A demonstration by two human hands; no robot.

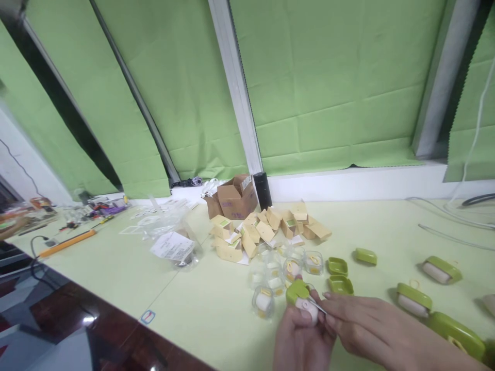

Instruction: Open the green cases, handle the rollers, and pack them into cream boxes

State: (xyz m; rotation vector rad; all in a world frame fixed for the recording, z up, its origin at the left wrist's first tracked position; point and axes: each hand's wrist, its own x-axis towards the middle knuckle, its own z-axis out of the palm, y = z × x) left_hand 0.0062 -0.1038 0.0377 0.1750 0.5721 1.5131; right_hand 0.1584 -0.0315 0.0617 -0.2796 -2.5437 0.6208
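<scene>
Near the front edge, my left hand (303, 337) is closed around a small rounded case, its green part (297, 291) on top and its white part (307, 309) below. My right hand (367, 322) pinches a thin metal tool (317, 306), whose tip meets the white part; the tool's exact kind is too small to make out. Just beyond my hands lie two green open shells (340, 285). Clear little containers (263, 301) with pale contents and yellow loops cluster to the left. Green-topped white cases (413, 300) rest to the right, beside a larger green piece (456, 332).
Opened small cartons (266, 232) are heaped behind the containers. A brown cardboard box (235, 198) and a black cylinder (262, 190) stand by the wall. Plastic bags (174, 247) lie left, with an orange bar (67, 243) farther off. White cables (456, 237) cross the right side.
</scene>
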